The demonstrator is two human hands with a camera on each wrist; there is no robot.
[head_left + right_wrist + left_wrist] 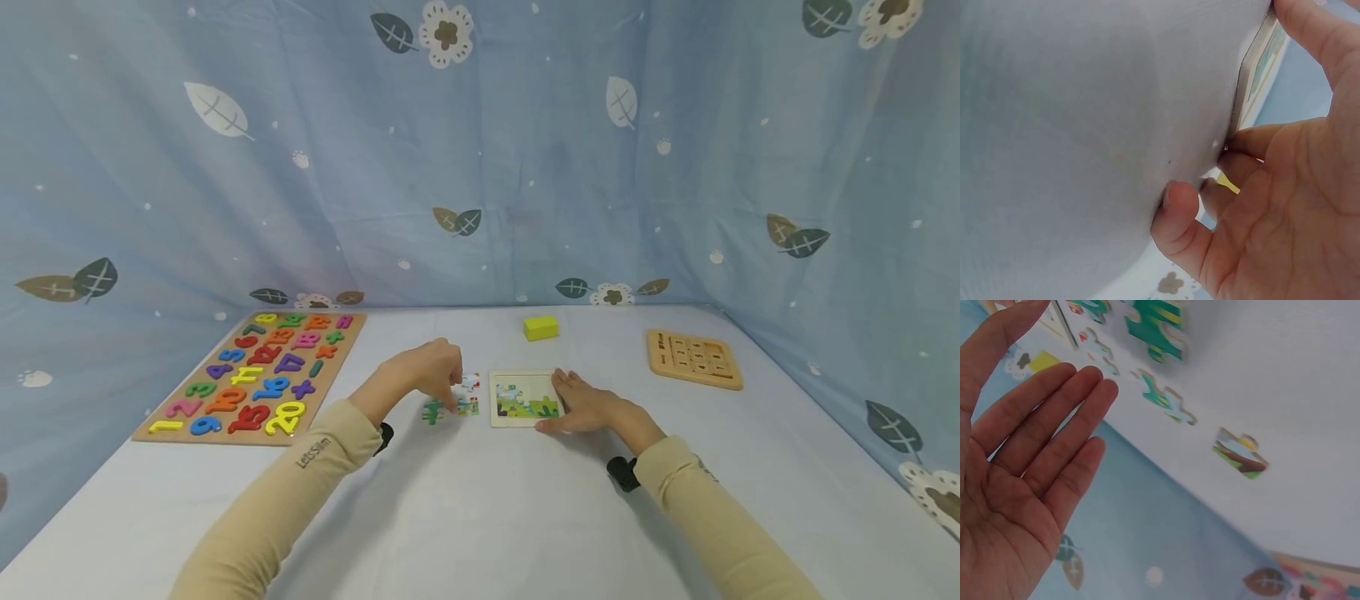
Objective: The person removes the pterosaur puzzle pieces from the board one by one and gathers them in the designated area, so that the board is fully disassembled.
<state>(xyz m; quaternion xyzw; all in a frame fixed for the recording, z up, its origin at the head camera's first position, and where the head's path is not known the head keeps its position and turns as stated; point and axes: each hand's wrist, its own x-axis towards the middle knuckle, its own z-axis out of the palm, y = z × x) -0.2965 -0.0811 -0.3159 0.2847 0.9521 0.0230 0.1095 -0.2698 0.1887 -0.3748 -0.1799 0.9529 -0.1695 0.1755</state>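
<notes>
My left hand (pixel 429 371) hovers over loose jigsaw pieces (pixel 468 406) left of the puzzle board. In the left wrist view its fingers (pixel 1063 434) stretch out fairly straight with nothing between them, the thumb tip cut off by the frame's top. Near it lie a green piece (pixel 1159 328) and a piece with a brown band (pixel 1240 455). My right hand (pixel 588 406) holds the light wooden puzzle board (pixel 525 376) at its right side, thumb at the near corner and fingertips along the far part. Fitted pieces cover the board's lower part; bare wood shows at upper right.
A number board (pixel 300 375) with colourful numerals lies at the left. The yellow block (pixel 541 327) sits behind the puzzle board, and a small wooden number-tile board (pixel 693 358) lies at right. A patterned blue curtain (pixel 480 150) hangs behind the white table (pixel 480 517).
</notes>
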